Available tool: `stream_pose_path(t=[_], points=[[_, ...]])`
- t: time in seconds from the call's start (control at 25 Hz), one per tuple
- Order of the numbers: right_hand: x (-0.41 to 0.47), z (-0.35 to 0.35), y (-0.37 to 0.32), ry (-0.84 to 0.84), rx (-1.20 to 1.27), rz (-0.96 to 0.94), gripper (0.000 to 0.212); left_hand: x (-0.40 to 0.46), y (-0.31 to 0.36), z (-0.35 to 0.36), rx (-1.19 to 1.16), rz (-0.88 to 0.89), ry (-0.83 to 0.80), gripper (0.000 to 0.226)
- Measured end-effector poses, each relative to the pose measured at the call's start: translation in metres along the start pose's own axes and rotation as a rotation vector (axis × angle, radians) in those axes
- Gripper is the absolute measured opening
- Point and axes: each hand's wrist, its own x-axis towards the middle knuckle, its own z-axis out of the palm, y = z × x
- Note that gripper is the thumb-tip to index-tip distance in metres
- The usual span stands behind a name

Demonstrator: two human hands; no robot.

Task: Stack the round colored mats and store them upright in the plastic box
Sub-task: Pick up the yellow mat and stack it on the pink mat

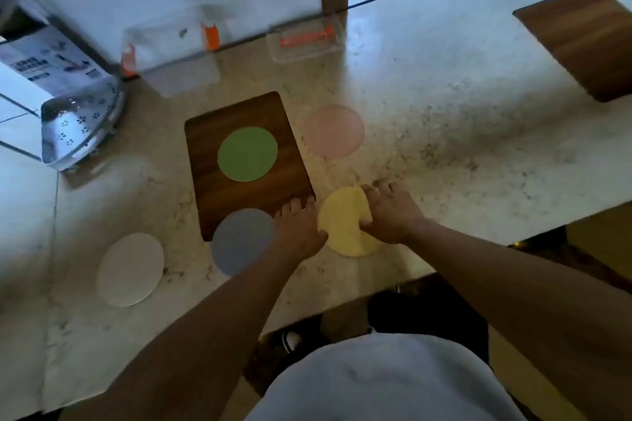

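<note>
While pressing flat on the table (444, 85) near its front edge, both hands busy at the yellow mat (343, 220): right hand (393, 215) spread over its right side, fingers open and palm down, thumb on the mat; left hand (299, 227) open too, fingers splayed, thumb touching the mat's left rim. No mat lifted clear as far as can be seen. Just left of the left hand, grey-blue mat (239, 243), half on the front edge of a wooden board (212, 195), half on the table. Green mat (247, 154) flat in the middle of that board. Pink mat (333, 130) on bare table just beside the board's right edge. White mat (130, 269) well apart toward the left front. Clear plastic box (171, 44) with orange clips at the back edge against the wall, blurred; smaller clear lid (306, 41) to its right. Second wooden board (581, 41) toward the right back corner. Metal colander (82, 126) at the left edge.
</note>
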Motion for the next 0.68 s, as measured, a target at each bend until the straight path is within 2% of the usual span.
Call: stream_pose_path(t=[0.12, 0.24, 0.36, 0.52, 0.68], points=[[0.011, -0.003, 0.017, -0.022, 0.018, -0.063, 0.069, 0.011, 0.021, 0.000, -0.114, -0.088, -0.076, 0.051], [0.016, -0.002, 0.022, -0.096, 0.102, -0.063, 0.060, 0.014, 0.032, 0.000, -0.168, -0.166, -0.098, 0.036], [0.015, 0.002, 0.024, -0.124, 0.200, -0.037, 0.055, 0.013, 0.039, 0.002, -0.276, -0.264, -0.068, 0.031], [0.014, 0.006, 0.020, -0.064, 0.219, 0.119, 0.055, 0.016, 0.040, 0.004, -0.377, -0.323, -0.018, 0.013], [0.015, 0.008, 0.017, -0.079, 0.259, 0.200, 0.049, 0.019, 0.045, 0.007, -0.440, -0.357, 0.003, 0.018]])
